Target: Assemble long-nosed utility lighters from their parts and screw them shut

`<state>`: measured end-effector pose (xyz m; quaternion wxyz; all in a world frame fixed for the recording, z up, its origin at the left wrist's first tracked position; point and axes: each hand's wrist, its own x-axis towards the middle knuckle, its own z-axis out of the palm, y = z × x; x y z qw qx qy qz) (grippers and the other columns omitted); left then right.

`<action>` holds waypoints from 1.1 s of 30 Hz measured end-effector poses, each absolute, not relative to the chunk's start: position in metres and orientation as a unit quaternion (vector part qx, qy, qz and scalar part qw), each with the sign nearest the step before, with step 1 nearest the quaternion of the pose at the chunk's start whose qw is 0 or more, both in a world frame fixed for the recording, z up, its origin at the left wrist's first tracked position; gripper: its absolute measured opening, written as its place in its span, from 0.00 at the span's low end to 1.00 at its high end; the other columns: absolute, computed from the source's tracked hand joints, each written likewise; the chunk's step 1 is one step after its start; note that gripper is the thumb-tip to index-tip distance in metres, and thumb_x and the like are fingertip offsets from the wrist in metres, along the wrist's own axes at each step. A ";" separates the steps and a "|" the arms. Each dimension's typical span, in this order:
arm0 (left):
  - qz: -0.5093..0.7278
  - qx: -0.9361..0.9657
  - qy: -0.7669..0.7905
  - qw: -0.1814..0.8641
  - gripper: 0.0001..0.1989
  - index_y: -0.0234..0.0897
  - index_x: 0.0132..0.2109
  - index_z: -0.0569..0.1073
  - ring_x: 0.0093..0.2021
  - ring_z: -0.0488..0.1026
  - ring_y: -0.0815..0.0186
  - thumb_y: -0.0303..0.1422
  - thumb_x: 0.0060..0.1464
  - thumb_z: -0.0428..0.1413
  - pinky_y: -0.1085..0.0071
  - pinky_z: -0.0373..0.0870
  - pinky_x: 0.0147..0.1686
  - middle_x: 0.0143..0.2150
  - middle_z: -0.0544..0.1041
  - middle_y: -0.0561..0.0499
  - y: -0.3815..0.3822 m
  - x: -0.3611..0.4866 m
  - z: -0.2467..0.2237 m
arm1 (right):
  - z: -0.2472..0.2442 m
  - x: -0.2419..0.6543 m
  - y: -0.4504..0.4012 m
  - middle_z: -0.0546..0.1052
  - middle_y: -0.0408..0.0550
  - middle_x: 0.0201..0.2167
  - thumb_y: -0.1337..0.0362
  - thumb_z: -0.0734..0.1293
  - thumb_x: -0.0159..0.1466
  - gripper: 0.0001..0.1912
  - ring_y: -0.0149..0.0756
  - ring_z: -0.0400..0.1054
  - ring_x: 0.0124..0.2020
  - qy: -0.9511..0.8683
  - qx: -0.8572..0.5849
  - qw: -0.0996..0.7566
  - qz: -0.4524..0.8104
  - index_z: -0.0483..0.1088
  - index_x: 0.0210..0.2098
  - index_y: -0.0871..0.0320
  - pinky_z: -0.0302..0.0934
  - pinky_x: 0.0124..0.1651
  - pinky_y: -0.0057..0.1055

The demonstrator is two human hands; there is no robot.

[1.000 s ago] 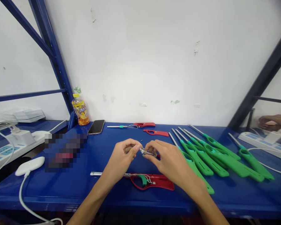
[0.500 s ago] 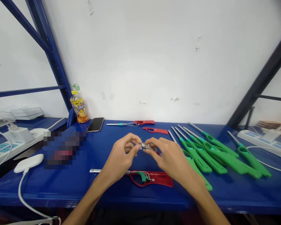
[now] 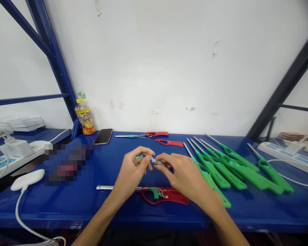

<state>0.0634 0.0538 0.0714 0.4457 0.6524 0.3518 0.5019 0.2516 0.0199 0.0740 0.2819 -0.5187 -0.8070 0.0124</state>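
My right hand (image 3: 181, 167) is closed round a small brownish, see-through part (image 3: 161, 163) with a pale metallic end, which looks like a lighter's fuel tank. Thumb and fingertips of my left hand (image 3: 136, 165) are pinched together at that pale end; whatever they grip is too small to name. A bit of teal (image 3: 139, 156) shows between the left fingers. Below both hands lies an opened red lighter half-shell (image 3: 176, 196) with a green trigger (image 3: 154, 194), white wires and a metal tube (image 3: 104, 187). My left wrist partly covers the tube.
Several green long-necked lighters (image 3: 236, 171) lie to the right. At the back are a red lighter part with tube and wires (image 3: 156, 134) and another red shell (image 3: 170, 143). A phone (image 3: 103, 136), a drink bottle (image 3: 85, 118) and a white corded device (image 3: 28, 179) stand or lie left.
Both hands have shifted very slightly left in view, along with the whole scene. The left fingers remain at the part's pale end, and the right hand keeps its hold.
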 end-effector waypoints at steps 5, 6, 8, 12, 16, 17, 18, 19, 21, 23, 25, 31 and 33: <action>0.514 0.641 0.345 0.454 0.15 0.36 0.47 0.74 0.26 0.73 0.69 0.42 0.59 0.61 0.73 0.66 0.25 0.33 0.73 0.54 0.053 0.064 0.071 | 0.074 0.252 0.020 0.84 0.43 0.37 0.60 0.67 0.76 0.06 0.42 0.78 0.39 -0.807 -0.519 0.280 0.015 0.76 0.49 0.48 0.60 0.40 0.34; 0.515 0.640 0.344 0.455 0.15 0.36 0.47 0.74 0.26 0.73 0.69 0.42 0.59 0.61 0.73 0.66 0.25 0.33 0.73 0.54 0.054 0.064 0.070 | 0.075 0.252 0.019 0.84 0.43 0.37 0.60 0.66 0.76 0.07 0.42 0.78 0.39 -0.807 -0.519 0.279 0.015 0.76 0.50 0.48 0.60 0.40 0.34; 0.516 0.639 0.342 0.457 0.15 0.36 0.47 0.74 0.26 0.74 0.69 0.42 0.59 0.61 0.73 0.66 0.24 0.34 0.73 0.54 0.055 0.064 0.069 | 0.075 0.252 0.019 0.84 0.44 0.38 0.60 0.66 0.76 0.07 0.43 0.78 0.40 -0.807 -0.520 0.279 0.015 0.76 0.50 0.49 0.60 0.40 0.34; 0.513 0.641 0.337 0.460 0.14 0.36 0.46 0.73 0.26 0.74 0.70 0.41 0.60 0.60 0.73 0.66 0.24 0.35 0.73 0.54 0.055 0.064 0.068 | 0.074 0.252 0.020 0.84 0.44 0.38 0.61 0.67 0.76 0.06 0.43 0.78 0.40 -0.806 -0.522 0.278 0.012 0.76 0.50 0.49 0.60 0.40 0.34; 0.507 0.650 0.332 0.459 0.12 0.36 0.45 0.72 0.27 0.74 0.70 0.40 0.62 0.59 0.74 0.65 0.25 0.36 0.72 0.54 0.054 0.064 0.069 | 0.073 0.253 0.021 0.83 0.44 0.38 0.61 0.68 0.75 0.06 0.43 0.78 0.39 -0.806 -0.522 0.278 0.004 0.77 0.50 0.49 0.60 0.39 0.34; 0.505 0.653 0.331 0.458 0.11 0.37 0.45 0.71 0.27 0.74 0.70 0.40 0.62 0.59 0.74 0.65 0.25 0.36 0.72 0.55 0.053 0.063 0.069 | 0.073 0.253 0.022 0.83 0.44 0.38 0.61 0.68 0.75 0.07 0.43 0.78 0.38 -0.806 -0.522 0.279 0.002 0.77 0.50 0.49 0.60 0.39 0.34; 0.503 0.656 0.330 0.457 0.11 0.37 0.45 0.71 0.27 0.74 0.71 0.40 0.62 0.59 0.74 0.65 0.25 0.36 0.72 0.55 0.053 0.063 0.069 | 0.073 0.253 0.022 0.84 0.44 0.38 0.61 0.68 0.75 0.07 0.42 0.78 0.38 -0.806 -0.522 0.280 0.000 0.77 0.50 0.48 0.59 0.39 0.34; 0.500 0.658 0.330 0.456 0.11 0.38 0.45 0.70 0.27 0.74 0.71 0.40 0.63 0.59 0.74 0.65 0.25 0.36 0.72 0.55 0.052 0.062 0.070 | 0.073 0.253 0.022 0.84 0.43 0.38 0.61 0.68 0.75 0.07 0.42 0.78 0.38 -0.807 -0.521 0.280 -0.002 0.78 0.50 0.48 0.59 0.39 0.34; 0.495 0.664 0.330 0.453 0.10 0.38 0.44 0.68 0.27 0.73 0.71 0.39 0.63 0.58 0.74 0.64 0.25 0.36 0.70 0.56 0.052 0.061 0.070 | 0.073 0.254 0.022 0.84 0.43 0.37 0.62 0.69 0.74 0.07 0.42 0.77 0.37 -0.810 -0.516 0.278 -0.005 0.79 0.49 0.48 0.59 0.38 0.33; 0.489 0.670 0.330 0.450 0.09 0.39 0.42 0.67 0.27 0.73 0.71 0.38 0.64 0.58 0.75 0.63 0.24 0.35 0.69 0.57 0.051 0.061 0.070 | 0.074 0.254 0.023 0.84 0.42 0.37 0.63 0.69 0.74 0.07 0.41 0.77 0.37 -0.815 -0.509 0.277 -0.007 0.80 0.49 0.47 0.59 0.38 0.33; 0.484 0.676 0.328 0.448 0.09 0.40 0.41 0.65 0.28 0.72 0.71 0.37 0.64 0.57 0.75 0.63 0.25 0.34 0.67 0.58 0.051 0.060 0.069 | 0.074 0.255 0.023 0.84 0.41 0.36 0.63 0.70 0.74 0.08 0.40 0.76 0.37 -0.818 -0.503 0.279 -0.010 0.80 0.49 0.46 0.58 0.37 0.33; 0.472 0.695 0.315 0.441 0.11 0.43 0.37 0.59 0.25 0.63 0.71 0.36 0.67 0.54 0.74 0.61 0.27 0.24 0.65 0.62 0.048 0.064 0.064 | 0.073 0.256 0.025 0.83 0.42 0.35 0.68 0.67 0.75 0.09 0.38 0.74 0.37 -0.835 -0.479 0.270 -0.023 0.80 0.45 0.50 0.57 0.38 0.32; 0.478 0.695 0.312 0.437 0.13 0.43 0.36 0.57 0.25 0.62 0.71 0.36 0.67 0.54 0.74 0.61 0.27 0.25 0.65 0.61 0.047 0.067 0.062 | 0.073 0.255 0.026 0.82 0.43 0.33 0.72 0.65 0.75 0.12 0.39 0.73 0.36 -0.839 -0.475 0.262 -0.035 0.79 0.42 0.53 0.55 0.38 0.34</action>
